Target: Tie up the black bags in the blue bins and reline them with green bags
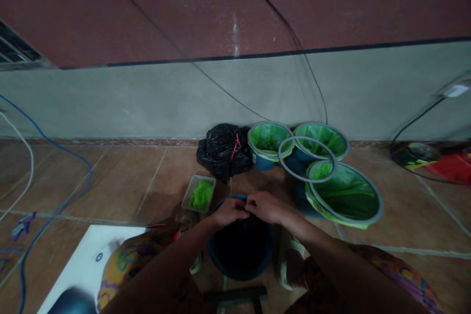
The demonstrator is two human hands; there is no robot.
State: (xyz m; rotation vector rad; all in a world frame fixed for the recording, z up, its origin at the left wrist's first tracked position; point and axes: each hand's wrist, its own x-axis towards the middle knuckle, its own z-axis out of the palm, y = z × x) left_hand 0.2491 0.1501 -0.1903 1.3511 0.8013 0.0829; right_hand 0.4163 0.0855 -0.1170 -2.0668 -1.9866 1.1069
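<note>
Between my feet stands a dark blue bin (241, 274), its inside too dark to make out clearly. At the far part of its rim, my left hand (230, 212) and my right hand (264, 206) meet with bent fingers pinched together. Whatever they grip is small or dark and hidden by the fingers. Just left of the bin is a clear plastic tub (186, 201) with bright green plastic (201, 195) in it. A knotted black plastic bag (225, 149) with a red tie sits beyond, against the wall.
Several blue bins lined with green bags (342, 198) stand to the right, and a loose grey ring (280, 157) lies across their rims. A white board (84, 260) and a blue cable (88, 176) are at left. Purple clippers (24, 225) lie on the tiles.
</note>
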